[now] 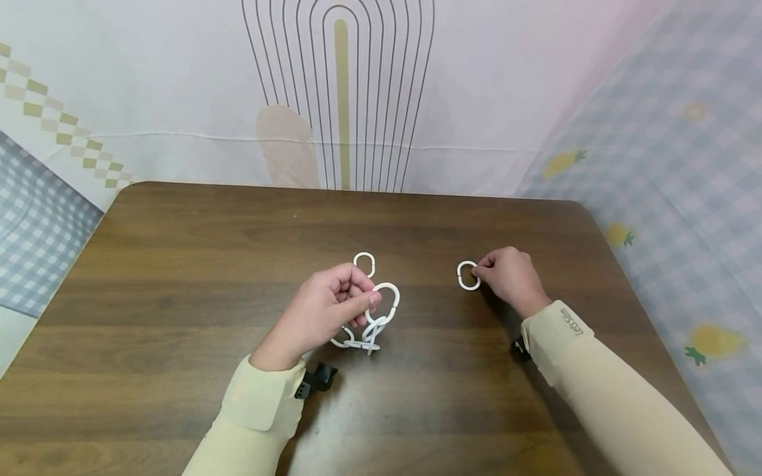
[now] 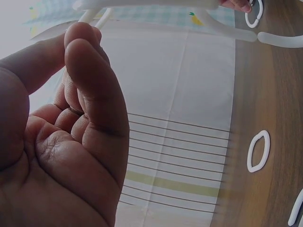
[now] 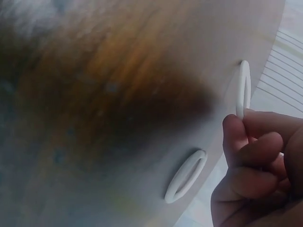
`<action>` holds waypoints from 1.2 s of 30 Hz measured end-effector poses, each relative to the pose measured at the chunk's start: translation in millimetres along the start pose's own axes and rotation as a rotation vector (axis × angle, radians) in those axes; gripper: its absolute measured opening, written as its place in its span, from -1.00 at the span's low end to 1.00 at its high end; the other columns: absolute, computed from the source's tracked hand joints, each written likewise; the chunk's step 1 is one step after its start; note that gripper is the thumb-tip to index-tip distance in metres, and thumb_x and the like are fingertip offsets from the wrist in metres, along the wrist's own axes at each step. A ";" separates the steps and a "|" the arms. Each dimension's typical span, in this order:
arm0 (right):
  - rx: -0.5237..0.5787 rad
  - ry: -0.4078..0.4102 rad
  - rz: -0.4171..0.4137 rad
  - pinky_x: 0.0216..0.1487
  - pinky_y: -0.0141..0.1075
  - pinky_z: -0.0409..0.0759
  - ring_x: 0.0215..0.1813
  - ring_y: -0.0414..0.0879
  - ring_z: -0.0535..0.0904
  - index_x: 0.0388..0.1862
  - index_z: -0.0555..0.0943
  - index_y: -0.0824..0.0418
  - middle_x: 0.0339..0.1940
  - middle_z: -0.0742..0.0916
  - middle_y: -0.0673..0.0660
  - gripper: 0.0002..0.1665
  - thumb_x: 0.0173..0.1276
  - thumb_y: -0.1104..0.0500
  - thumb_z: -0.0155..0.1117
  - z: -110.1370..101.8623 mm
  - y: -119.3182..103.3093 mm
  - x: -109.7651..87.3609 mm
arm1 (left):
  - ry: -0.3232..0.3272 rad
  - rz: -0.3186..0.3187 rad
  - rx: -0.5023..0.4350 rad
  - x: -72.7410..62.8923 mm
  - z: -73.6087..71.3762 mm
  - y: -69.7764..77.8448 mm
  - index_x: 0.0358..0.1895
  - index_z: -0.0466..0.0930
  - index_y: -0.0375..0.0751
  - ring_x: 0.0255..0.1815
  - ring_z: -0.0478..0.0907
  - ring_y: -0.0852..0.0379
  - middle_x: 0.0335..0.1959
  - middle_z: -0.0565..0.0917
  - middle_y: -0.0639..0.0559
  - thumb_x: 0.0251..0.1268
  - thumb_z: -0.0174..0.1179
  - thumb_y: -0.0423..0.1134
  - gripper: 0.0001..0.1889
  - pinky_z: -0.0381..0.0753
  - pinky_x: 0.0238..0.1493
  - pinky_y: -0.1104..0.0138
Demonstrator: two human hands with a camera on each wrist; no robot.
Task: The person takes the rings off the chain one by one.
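your left hand (image 1: 321, 309) pinches a chain (image 1: 360, 344) just below frame centre; your right hand (image 1: 513, 277) pinches a ring (image 1: 460, 274) right of centre.

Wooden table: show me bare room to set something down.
Free: the table between its left edge and the left hand; the near stretch between left sleeve and right sleeve. Crowded: around that hand, with white chain and loose link.

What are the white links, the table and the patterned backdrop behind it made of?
White links: probably plastic, with a smooth finish, evenly white and rounded.
Table: wood or wood-look laminate, slightly glossy; brown grain shows and light reflects.
Patterned backdrop: likely matte fabric, since crease lines cross it, though plastic sheeting is possible.
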State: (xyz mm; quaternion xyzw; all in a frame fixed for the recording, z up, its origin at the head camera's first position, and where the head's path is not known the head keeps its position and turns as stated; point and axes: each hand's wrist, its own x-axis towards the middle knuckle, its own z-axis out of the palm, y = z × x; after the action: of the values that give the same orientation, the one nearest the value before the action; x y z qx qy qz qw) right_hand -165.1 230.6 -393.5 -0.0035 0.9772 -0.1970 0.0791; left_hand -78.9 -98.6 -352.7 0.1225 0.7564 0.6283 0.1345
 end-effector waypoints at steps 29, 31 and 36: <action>-0.002 0.003 0.023 -0.31 -0.18 0.53 -0.43 -0.06 0.61 -0.36 0.78 0.18 -0.52 0.75 0.00 -0.79 0.39 0.10 0.33 2.9 9.0 -2.4 | 0.003 -0.020 -0.027 0.8 2.9 0.6 -0.22 0.59 -0.28 -0.49 0.62 -0.02 -0.44 0.68 -0.04 0.36 0.31 -0.33 -0.90 0.71 -0.38 0.26; 0.018 -0.004 0.036 -0.37 -0.24 0.51 -0.49 -0.12 0.60 -0.36 0.77 0.18 -0.56 0.73 -0.01 -0.78 0.40 0.09 0.32 2.7 8.4 -4.0 | 0.004 -0.020 -0.027 1.0 2.9 0.2 -0.22 0.59 -0.28 -0.49 0.62 -0.02 -0.43 0.68 -0.05 0.36 0.31 -0.33 -0.90 0.71 -0.38 0.26; 0.054 0.009 0.042 -0.43 -0.29 0.51 -0.52 -0.18 0.61 -0.34 0.77 0.19 -0.59 0.73 -0.03 -0.76 0.40 0.06 0.33 3.5 4.9 -8.2 | 0.004 -0.020 -0.036 1.1 3.0 0.5 -0.22 0.58 -0.29 -0.43 0.63 -0.23 -0.39 0.68 -0.21 0.36 0.31 -0.34 -0.90 0.72 -0.38 0.25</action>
State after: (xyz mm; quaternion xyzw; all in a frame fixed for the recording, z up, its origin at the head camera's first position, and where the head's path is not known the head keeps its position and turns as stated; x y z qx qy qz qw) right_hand -156.4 234.0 -397.3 0.0200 0.9717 -0.2218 0.0790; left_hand -78.9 -95.4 -352.7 0.1115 0.7463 0.6407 0.1415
